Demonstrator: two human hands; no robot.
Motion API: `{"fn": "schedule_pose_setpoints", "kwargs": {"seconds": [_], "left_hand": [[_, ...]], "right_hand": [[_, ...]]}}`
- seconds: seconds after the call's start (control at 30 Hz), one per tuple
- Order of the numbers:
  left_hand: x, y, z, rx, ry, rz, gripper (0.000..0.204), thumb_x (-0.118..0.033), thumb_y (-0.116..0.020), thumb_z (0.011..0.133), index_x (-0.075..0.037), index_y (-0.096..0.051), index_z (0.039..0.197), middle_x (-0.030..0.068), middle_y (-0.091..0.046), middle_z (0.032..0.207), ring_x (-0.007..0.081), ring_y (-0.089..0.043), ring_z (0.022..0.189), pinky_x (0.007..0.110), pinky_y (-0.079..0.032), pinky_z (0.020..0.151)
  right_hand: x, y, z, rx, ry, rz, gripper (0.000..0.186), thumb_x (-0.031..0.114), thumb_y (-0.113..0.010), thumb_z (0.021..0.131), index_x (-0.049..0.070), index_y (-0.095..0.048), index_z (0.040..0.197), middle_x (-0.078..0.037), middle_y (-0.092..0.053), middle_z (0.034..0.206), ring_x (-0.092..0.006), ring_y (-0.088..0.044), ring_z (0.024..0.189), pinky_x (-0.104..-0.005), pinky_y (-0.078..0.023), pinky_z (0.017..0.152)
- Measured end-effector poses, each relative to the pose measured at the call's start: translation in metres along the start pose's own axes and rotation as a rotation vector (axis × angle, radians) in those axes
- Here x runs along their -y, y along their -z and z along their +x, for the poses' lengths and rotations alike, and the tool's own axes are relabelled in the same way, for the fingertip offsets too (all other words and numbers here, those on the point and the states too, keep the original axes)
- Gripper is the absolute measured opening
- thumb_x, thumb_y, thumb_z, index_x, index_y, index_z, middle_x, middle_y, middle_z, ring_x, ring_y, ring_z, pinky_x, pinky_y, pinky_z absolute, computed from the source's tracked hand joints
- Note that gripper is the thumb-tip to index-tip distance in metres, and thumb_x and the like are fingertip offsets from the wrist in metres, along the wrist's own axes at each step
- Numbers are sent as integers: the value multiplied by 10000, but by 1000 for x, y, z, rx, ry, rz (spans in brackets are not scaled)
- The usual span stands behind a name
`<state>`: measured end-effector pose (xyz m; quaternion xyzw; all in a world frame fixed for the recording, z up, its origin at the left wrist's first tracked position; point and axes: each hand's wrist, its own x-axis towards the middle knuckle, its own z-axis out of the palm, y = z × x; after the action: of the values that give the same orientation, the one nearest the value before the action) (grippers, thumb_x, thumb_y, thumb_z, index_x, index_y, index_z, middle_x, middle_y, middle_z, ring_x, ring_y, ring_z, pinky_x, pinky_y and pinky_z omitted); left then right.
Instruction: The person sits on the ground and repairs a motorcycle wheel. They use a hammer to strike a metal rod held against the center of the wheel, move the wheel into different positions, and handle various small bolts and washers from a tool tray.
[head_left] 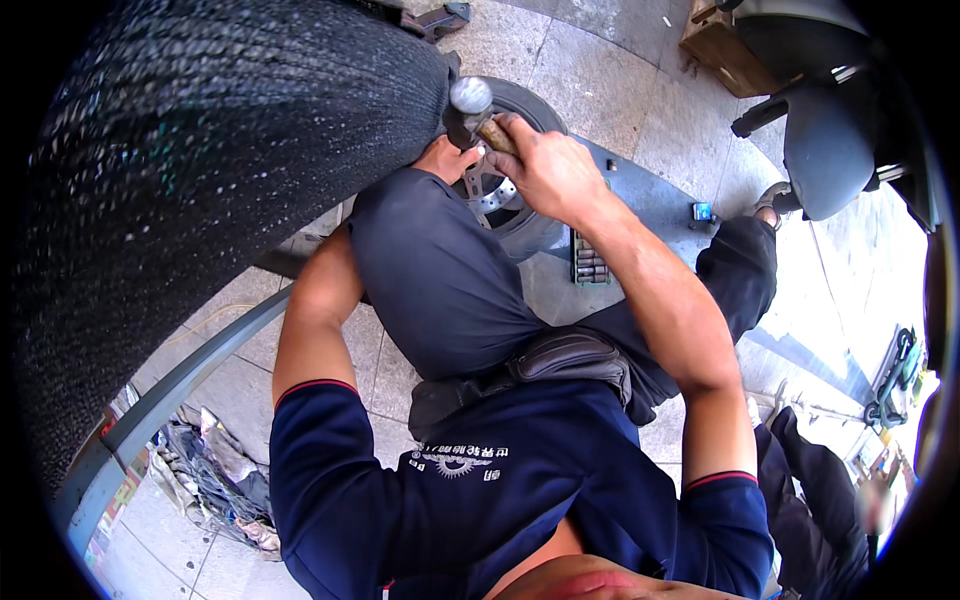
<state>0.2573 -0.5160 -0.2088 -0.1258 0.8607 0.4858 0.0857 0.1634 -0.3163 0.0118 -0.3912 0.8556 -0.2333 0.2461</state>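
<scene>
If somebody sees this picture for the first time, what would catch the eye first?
Most likely the big black netting, filling the upper left. Next comes the right hand gripping a hammer in front of the wheel, at the upper centre, with the left hand close by.

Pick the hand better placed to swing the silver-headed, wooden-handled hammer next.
Probably right: the right hand grips the hammer by its handle at the black-tyred wheel; the left hand reaches around the dark-trousered knee.

At twelve o'clock, a hammer (471,95) is gripped by the right hand (553,172) over a wheel (535,235), near the left hand (438,157), and sockets (591,264) are seen at two.
</scene>
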Motion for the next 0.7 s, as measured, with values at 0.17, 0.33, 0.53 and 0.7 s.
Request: {"fn": "schedule_pose_setpoints", "kwargs": {"seconds": [0.17,0.33,0.53,0.7], "left_hand": [[-26,17,-6,87,97,-58,419,-368,-667,945,49,-701,963,246,-724,921,351,-721,882,442,-526,824],[-18,-6,17,134,9,-7,424,-360,-672,936,62,-700,953,248,-723,921,367,-714,871,449,-524,820],[-20,17,0,6,85,0,305,-287,-634,980,-7,-670,1093,107,-695,881,188,-653,848,347,-505,831],[-34,11,7,25,49,-13,275,-283,-585,1016,-17,-653,1019,32,-628,769,145,-591,769,333,-484,746]], "right_hand": [[67,98,-24,-507,194,168,437,317,-686,1015,22,-551,1306,-204,-745,925,-266,-744,813,-382,-588,742],[18,24,-28,-356,-40,19,452,317,-646,1007,58,-501,1348,-259,-717,867,-426,-727,828,-497,-590,742],[6,35,-22,-183,-70,47,489,387,-608,1005,64,-516,1361,-263,-725,870,-475,-708,864,-558,-552,790],[7,74,-21,-398,-3,74,520,399,-618,1006,46,-518,1374,-256,-727,856,-459,-719,864,-531,-563,780]]}}
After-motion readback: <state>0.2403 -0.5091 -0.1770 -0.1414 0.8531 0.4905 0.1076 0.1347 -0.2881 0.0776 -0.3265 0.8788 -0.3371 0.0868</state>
